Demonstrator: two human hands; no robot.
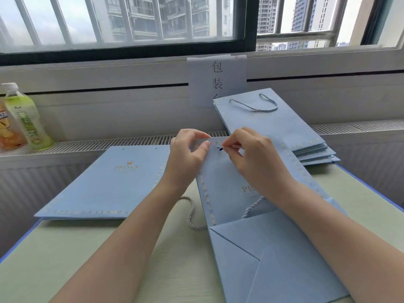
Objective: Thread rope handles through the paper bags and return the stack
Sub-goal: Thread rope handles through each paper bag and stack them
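The blue paper bag lies flat at the bench's middle. The right hand pinches the rope's dark tip at the hole, grip narrow; the left hand pinches the bag's top edge. Best keep that edge taut and feed the tip straight through.

Threading under way at a pale green table: left hand pinching the top edge of a blue paper bag, right hand pinching the rope's dark tip at a punched hole (finished stack behind, unthreaded bags at left).
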